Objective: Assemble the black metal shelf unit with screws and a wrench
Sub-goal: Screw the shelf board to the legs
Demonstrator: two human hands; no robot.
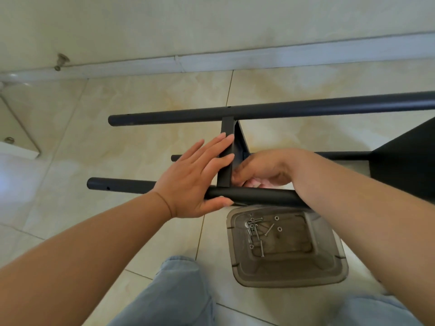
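Observation:
The black metal shelf unit lies on its side on the tiled floor. A far pole (282, 109) and a near pole (254, 195) run left to right, joined by a black shelf panel (227, 158) seen edge-on. My left hand (195, 177) lies flat with straight fingers against the panel's left face, thumb under the near pole. My right hand (263, 168) reaches behind the panel's right side with curled fingers; what it holds is hidden. A clear plastic tub (289, 276) under the near pole holds several screws (255, 229) and washers.
A second black shelf panel (404, 161) stands at the right edge. A thinner third pole (343, 156) runs behind my right wrist. The wall's baseboard (211, 62) crosses the back. My jeans-clad knees (179, 292) are at the bottom. Bare tile lies to the left.

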